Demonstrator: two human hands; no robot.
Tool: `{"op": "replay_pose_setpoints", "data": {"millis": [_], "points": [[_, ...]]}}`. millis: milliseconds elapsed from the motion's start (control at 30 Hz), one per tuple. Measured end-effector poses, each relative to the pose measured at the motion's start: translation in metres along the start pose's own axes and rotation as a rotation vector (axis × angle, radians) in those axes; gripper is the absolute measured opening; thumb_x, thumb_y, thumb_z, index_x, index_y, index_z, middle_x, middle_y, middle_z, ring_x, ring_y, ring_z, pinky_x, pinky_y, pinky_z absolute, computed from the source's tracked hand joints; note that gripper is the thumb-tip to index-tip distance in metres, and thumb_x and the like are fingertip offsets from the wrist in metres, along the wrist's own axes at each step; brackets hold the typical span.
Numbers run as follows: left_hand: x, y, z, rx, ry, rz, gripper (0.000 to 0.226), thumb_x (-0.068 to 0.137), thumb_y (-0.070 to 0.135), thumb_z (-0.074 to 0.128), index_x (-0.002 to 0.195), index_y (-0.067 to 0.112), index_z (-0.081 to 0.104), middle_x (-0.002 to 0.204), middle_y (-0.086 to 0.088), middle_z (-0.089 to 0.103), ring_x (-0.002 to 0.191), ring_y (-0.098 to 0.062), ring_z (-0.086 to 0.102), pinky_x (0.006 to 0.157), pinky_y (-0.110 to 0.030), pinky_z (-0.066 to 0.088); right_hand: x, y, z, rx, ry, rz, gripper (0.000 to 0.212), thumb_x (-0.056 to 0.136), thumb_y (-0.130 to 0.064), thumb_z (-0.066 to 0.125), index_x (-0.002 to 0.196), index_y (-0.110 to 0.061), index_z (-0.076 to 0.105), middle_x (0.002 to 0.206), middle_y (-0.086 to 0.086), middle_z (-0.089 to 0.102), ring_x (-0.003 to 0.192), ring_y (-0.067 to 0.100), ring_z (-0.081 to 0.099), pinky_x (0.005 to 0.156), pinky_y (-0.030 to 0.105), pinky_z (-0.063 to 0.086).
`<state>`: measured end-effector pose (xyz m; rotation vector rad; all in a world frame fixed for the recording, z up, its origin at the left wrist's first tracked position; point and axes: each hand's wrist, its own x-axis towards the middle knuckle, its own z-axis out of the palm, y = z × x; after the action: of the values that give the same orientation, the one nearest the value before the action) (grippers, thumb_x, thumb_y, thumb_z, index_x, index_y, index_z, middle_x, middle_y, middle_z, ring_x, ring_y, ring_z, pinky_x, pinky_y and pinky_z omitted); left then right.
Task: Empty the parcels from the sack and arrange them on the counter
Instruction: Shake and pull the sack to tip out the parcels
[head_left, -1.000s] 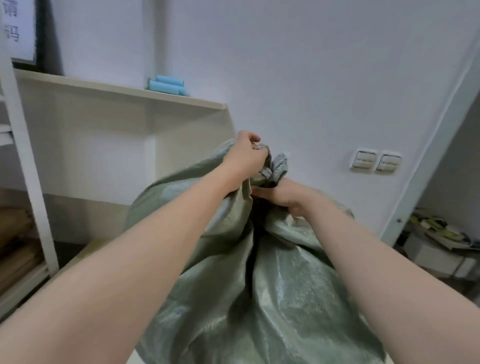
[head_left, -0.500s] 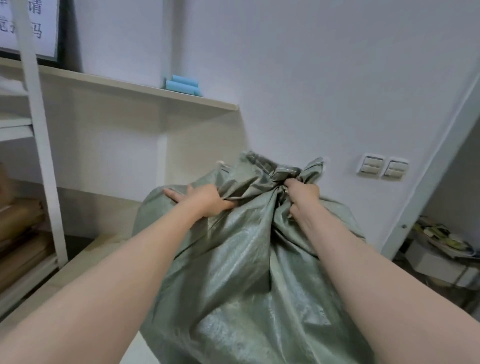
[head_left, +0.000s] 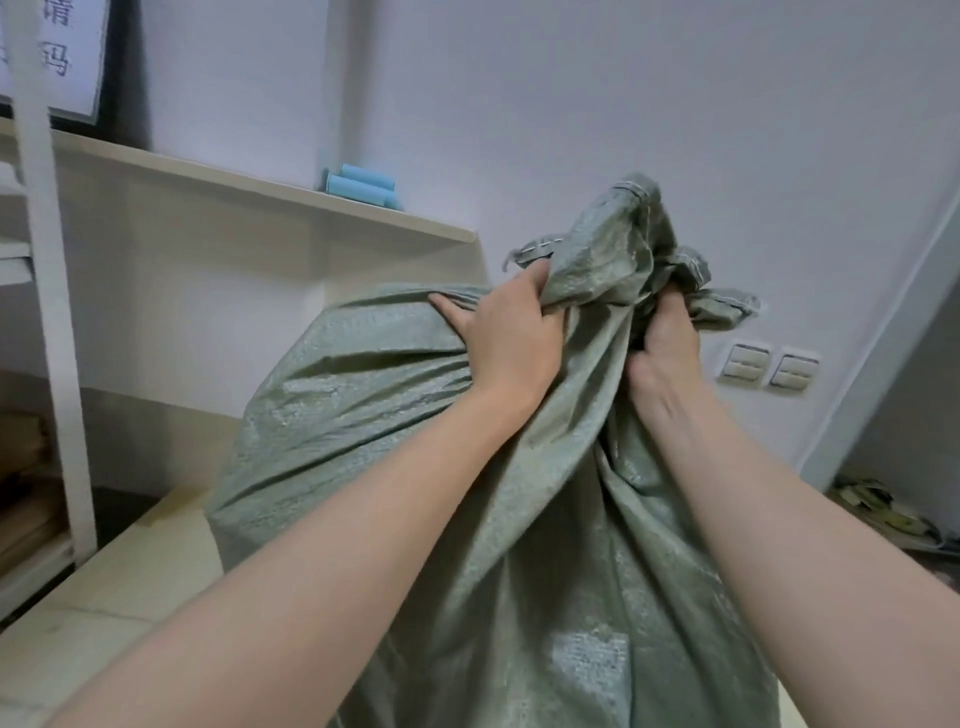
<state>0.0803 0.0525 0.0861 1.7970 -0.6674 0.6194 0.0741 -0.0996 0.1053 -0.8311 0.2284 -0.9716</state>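
Zero parcels visible yet; the bulky grey-green woven plastic sack (head_left: 415, 467) sits on the pale beige counter (head_left: 104, 623), neck bunched. Left hand (head_left: 511, 338) & right hand (head_left: 665, 353) each clutch the gathered fabric, fingers curled; opening, emptying, arranging all left, prob

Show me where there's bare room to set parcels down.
Bare counter lies left of the sack, up to the white rack post. The upper shelf looks bare left of the blue rolls. Crowded: the sack's neck, gripped by left hand and right hand, and the littered corner at right.
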Motion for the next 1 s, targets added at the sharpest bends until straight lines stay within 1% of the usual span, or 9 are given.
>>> {"op": "replay_pose_setpoints", "data": {"millis": [100, 200, 300, 400, 500, 633, 767, 867, 1000], "points": [[-0.003, -0.033, 0.016, 0.259, -0.172, -0.078, 0.037, 0.096, 0.028, 0.044, 0.13, 0.037, 0.053, 0.107, 0.0, 0.071, 0.116, -0.025, 0.059, 0.112, -0.068, -0.004, 0.007, 0.019, -0.018, -0.085, -0.051, 0.062, 0.028, 0.081, -0.007, 0.07, 0.109, -0.002, 0.065, 0.11, 0.021, 0.07, 0.102, 0.034, 0.068, 0.088, 0.055, 0.055], [-0.014, -0.084, 0.022, 0.552, -0.293, -0.156, 0.032, 0.097, 0.027, 0.042, 0.125, 0.033, 0.055, 0.116, -0.003, 0.068, 0.115, -0.025, 0.06, 0.111, -0.07, -0.001, 0.007, 0.044, -0.041, -0.432, -0.147, 0.08, 0.028, 0.079, -0.002, 0.065, 0.106, 0.0, 0.067, 0.105, 0.023, 0.071, 0.094, 0.035, 0.069, 0.086, 0.057, 0.055], [-0.013, -0.106, 0.016, 0.58, -0.321, -0.212, 0.034, 0.097, 0.026, 0.04, 0.127, 0.034, 0.054, 0.118, -0.001, 0.066, 0.114, -0.027, 0.059, 0.11, -0.071, -0.004, 0.0, 0.06, -0.056, -0.83, -0.158, 0.063, 0.027, 0.081, -0.011, 0.067, 0.107, -0.004, 0.068, 0.098, 0.015, 0.073, 0.079, 0.025, 0.071, 0.071, 0.037, 0.062], [-0.017, -0.102, 0.016, 0.67, -0.361, -0.213, 0.035, 0.093, 0.029, 0.043, 0.127, 0.028, 0.052, 0.113, -0.003, 0.067, 0.116, -0.029, 0.057, 0.111, -0.07, -0.004, -0.004, 0.066, -0.068, -1.099, -0.177, 0.075, 0.024, 0.088, -0.023, 0.066, 0.109, -0.01, 0.062, 0.094, 0.003, 0.066, 0.068, 0.011, 0.061, 0.048, 0.017, 0.048], [-0.026, -0.086, 0.025, 0.644, -0.352, -0.14, 0.07, 0.087, 0.06, 0.041, 0.144, 0.018, 0.038, 0.126, -0.007, 0.064, 0.134, -0.029, 0.044, 0.111, -0.066, -0.013, -0.002, 0.062, -0.079, -1.248, -0.185, 0.078, 0.049, 0.087, -0.036, 0.067, 0.12, -0.003, 0.055, 0.107, 0.008, 0.064, 0.083, 0.019, 0.062, 0.063, 0.022, 0.049], [-0.042, -0.058, 0.042, 0.635, -0.609, -0.176, 0.134, 0.066, 0.092, 0.039, 0.152, 0.004, -0.011, 0.154, -0.014, 0.034, 0.146, -0.035, 0.02, 0.105, -0.066, -0.021, -0.009, 0.035, -0.097, -1.438, -0.256, 0.103, 0.093, 0.077, -0.06, 0.069, 0.141, -0.002, 0.035, 0.127, 0.012, 0.058, 0.102, 0.024, 0.061, 0.068, 0.021, 0.048], [-0.063, -0.061, 0.049, 0.8, -0.602, -0.228, 0.136, 0.071, 0.078, 0.059, 0.148, -0.004, -0.018, 0.159, -0.022, 0.015, 0.148, -0.04, 0.004, 0.112, -0.065, -0.013, -0.026, 0.0, -0.132, -1.516, -0.344, 0.144, 0.107, 0.076, -0.059, 0.072, 0.153, -0.009, 0.015, 0.15, 0.01, 0.037, 0.135, 0.025, 0.041, 0.103, 0.031, 0.037], [-0.077, -0.043, 0.054, 0.725, -0.425, -0.223, 0.132, 0.074, 0.077, 0.056, 0.149, -0.006, -0.014, 0.159, -0.029, -0.002, 0.146, -0.045, -0.007, 0.115, -0.06, -0.009, -0.03, -0.022, -0.167, -1.645, -0.285, 0.146, 0.116, 0.063, -0.071, 0.074, 0.151, -0.014, 0.026, 0.153, 0.004, 0.036, 0.138, 0.025, 0.039, 0.111, 0.033, 0.033], [-0.106, -0.006, 0.074, 0.59, -0.3, -0.111, 0.138, 0.069, 0.08, 0.056, 0.148, -0.004, -0.018, 0.155, -0.031, -0.018, 0.144, -0.045, -0.016, 0.114, -0.061, -0.01, -0.041, -0.039, -0.209, -1.893, -0.073, 0.212, 0.106, 0.074, -0.069, 0.067, 0.151, -0.009, 0.024, 0.154, 0.015, 0.034, 0.14, 0.035, 0.034, 0.114, 0.044, 0.03]]}}
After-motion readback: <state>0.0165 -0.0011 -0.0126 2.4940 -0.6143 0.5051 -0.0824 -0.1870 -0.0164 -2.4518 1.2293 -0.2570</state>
